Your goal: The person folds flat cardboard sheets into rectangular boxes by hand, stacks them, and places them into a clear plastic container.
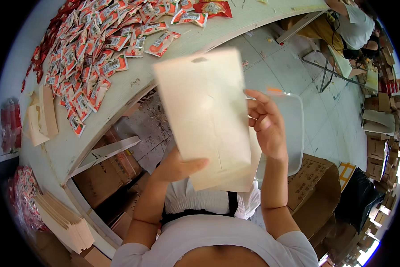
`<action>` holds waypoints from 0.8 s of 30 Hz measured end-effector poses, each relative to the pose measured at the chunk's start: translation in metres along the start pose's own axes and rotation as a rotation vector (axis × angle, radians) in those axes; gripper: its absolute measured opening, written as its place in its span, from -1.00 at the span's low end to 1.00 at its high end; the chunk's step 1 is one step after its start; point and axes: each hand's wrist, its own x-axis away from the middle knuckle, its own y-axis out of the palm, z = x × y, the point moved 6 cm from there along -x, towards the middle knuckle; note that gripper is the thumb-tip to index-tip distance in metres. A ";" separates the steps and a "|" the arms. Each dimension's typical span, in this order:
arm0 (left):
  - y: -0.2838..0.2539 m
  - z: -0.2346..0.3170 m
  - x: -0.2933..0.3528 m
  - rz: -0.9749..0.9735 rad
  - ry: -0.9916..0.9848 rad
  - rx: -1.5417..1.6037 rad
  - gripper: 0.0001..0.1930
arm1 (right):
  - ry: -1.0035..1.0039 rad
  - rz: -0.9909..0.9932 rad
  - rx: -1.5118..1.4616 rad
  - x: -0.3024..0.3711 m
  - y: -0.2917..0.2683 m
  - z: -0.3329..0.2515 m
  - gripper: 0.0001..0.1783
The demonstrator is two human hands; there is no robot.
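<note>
Presently: flat cream rectangular paper bag [206,111] raised between both hands

Left hand [177,168] closed on its lower-left edge, thumb in front. Right hand [267,127] half-curled by the right edge; grip cannot be told. Second cream paper piece [243,183] behind; a loose left hold could let it slip. Farther: orange-and-white plastic sachets [93,49] heaped on pale curved surface [137,82]; a knock might spill some.

Heaped packets [93,53] lie on the table [142,73], left of the paper bag [204,120] (tub [291,129] and carton [313,178] to its right).
</note>
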 end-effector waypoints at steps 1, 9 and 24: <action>0.007 0.003 -0.001 -0.081 0.020 -0.084 -0.64 | 0.016 -0.027 0.193 0.000 0.005 -0.003 -0.35; 0.003 -0.003 -0.016 0.322 -0.030 0.347 -0.64 | 0.026 0.156 0.819 0.024 0.020 0.027 0.22; 0.026 -0.011 -0.018 0.037 0.019 -0.070 -0.72 | 0.041 0.185 0.863 0.034 -0.004 0.021 -0.17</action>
